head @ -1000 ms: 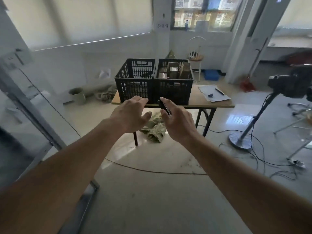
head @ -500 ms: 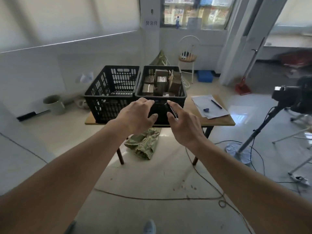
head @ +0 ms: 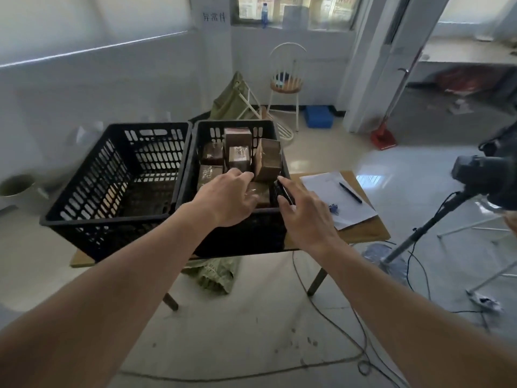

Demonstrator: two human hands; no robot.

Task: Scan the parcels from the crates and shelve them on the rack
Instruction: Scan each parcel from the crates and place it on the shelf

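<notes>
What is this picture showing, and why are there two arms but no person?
The camera sits on the person's head, so you see only their arms reaching forward. On the wooden table stand two black plastic crates. The left crate shows no parcels; the right crate holds brown cardboard parcels. The left hand reaches over those parcels with loose fingers. I cannot tell if it touches one. The right hand holds a small black scanner at the crate's edge. Beside the crates lie white paper sheets with a black pen on top.
</notes>
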